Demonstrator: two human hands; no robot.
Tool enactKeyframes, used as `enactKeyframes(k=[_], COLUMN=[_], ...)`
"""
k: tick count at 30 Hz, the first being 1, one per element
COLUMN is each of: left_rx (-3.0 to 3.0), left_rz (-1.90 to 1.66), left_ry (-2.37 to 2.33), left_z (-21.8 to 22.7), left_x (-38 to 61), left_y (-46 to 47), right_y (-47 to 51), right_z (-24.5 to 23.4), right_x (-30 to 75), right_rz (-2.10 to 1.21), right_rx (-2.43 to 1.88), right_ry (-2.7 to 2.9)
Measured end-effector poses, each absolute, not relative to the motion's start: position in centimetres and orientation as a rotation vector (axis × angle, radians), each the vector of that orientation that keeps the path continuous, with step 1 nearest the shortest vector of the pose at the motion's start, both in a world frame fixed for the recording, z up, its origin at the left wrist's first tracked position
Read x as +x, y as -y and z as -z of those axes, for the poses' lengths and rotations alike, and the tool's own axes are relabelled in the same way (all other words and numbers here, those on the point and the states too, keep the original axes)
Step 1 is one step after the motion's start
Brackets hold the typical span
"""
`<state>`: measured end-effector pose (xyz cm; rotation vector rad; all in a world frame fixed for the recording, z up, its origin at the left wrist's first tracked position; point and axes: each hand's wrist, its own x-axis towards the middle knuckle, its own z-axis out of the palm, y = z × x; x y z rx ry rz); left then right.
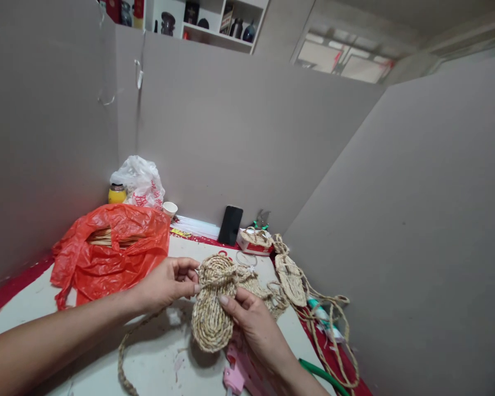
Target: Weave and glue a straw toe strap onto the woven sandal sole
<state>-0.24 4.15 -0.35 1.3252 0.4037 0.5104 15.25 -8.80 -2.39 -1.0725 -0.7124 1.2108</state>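
Observation:
Both hands hold up a small slipper of coiled straw braid, its sole turned toward me with a braided band across its upper part. My left hand pinches the upper left edge, where the band meets the sole. On the other side, my right hand grips the right edge with the thumb lying on the coils. A loose braided straw cord trails down the table at the left. Partly hidden under my right hand is a pink glue gun. More straw braid lies just behind the slipper.
A red plastic bag holding straw-coloured material lies left. Behind are a white bag, yellow jar, white cup, phone, and green-handled pliers. Another straw sole and cords lie right. Grey partitions surround the table.

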Motion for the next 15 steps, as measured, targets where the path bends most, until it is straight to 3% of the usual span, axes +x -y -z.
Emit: enactKeyframes(k=[9,15], left_rx=[1.391,1.313], left_rz=[-0.543,-0.547], left_ry=[-0.323,-0.38], left_z=[0.8,1.1], left_x=[-0.3,-0.1], left_y=[-4.7,-5.5], right_y=[8.1,8.4], right_z=[2.3,1.8], right_x=[15.1,16.8], right_rz=[-1.129,-0.937], right_rx=[-1.112,-1.361], right_ry=[0.808,0.873])
